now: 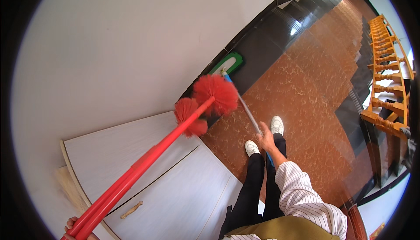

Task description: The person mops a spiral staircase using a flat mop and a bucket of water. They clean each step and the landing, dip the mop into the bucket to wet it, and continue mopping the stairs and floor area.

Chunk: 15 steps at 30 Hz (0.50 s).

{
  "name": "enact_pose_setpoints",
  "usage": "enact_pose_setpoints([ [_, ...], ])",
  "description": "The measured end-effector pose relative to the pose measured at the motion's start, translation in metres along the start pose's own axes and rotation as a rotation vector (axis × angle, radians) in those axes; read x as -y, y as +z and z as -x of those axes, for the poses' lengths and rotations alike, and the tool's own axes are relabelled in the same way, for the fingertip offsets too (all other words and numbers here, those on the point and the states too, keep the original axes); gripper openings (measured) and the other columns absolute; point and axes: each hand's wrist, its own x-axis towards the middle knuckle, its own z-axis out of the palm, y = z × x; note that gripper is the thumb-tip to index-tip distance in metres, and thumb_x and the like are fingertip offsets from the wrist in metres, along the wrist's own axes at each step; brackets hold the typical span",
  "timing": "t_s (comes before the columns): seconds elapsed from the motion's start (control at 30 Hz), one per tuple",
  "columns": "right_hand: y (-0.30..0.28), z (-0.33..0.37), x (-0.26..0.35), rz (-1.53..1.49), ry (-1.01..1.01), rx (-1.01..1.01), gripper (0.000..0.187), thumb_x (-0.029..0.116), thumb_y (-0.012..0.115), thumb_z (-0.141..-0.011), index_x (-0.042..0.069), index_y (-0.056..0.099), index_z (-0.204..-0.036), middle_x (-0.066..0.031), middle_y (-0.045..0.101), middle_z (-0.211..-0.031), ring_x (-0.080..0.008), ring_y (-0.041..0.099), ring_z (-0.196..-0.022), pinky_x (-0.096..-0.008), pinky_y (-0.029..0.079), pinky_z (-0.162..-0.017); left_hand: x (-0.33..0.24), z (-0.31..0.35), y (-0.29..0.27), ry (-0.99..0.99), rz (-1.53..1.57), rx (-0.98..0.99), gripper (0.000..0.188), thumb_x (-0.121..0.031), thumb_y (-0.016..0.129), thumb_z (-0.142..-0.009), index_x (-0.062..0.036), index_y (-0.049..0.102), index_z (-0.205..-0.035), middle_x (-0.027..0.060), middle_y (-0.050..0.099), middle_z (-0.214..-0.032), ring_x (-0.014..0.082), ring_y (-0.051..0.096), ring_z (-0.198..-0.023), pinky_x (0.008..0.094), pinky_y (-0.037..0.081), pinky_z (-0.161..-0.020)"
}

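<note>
Two long-handled red dusters (153, 152) slant up across the view from the lower left corner. My left hand (71, 227) is closed round the bottom of their poles, partly cut off by the picture's edge. Their round bristle heads, a larger one (214, 94) and a smaller one (191, 117), hang side by side in front of the wall base. In my right hand (265, 139), ahead of my legs, is the grey pole of a flat mop (248, 111). The mop's green-edged head (234, 61) rests on the black floor border, partly hidden by the larger bristle head.
A pale cabinet (175, 192) with a gold handle (131, 210) stands to my left, against the white wall (122, 56). Brown marbled floor (297, 91) stretches ahead to steps (302, 14). Along the right runs an orange wooden balustrade (385, 71).
</note>
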Motion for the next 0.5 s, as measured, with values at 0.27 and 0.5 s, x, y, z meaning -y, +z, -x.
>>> enact_pose_setpoints([
  [0.27,-0.075,-0.067,0.039,0.016,0.060,-0.184,0.058,0.004,0.058,-0.079,0.005,0.037,-0.133,-0.0239,0.048,-0.127,-0.0355,0.046,-0.120,-0.0384,0.038,-0.099,0.058,-0.018,0.015,-0.086,-0.206,-0.002,0.027,-0.026,0.051,-0.094,-0.0016,0.044,-0.099,0.0116,0.051,-0.086,0.0218,0.048,-0.087,0.0346,0.042,-0.086],
  [0.5,-0.118,-0.157,0.089,-0.037,0.034,-0.392,0.050,0.008,0.054,-0.082,0.007,0.042,-0.131,-0.0235,0.059,-0.110,-0.0374,0.058,-0.103,-0.0430,0.045,-0.086,0.144,-0.049,0.058,-0.098,-0.270,-0.029,0.026,-0.026,0.053,-0.093,-0.0020,0.048,-0.101,0.0081,0.055,-0.081,0.0206,0.053,-0.084,0.0330,0.045,-0.082],
])
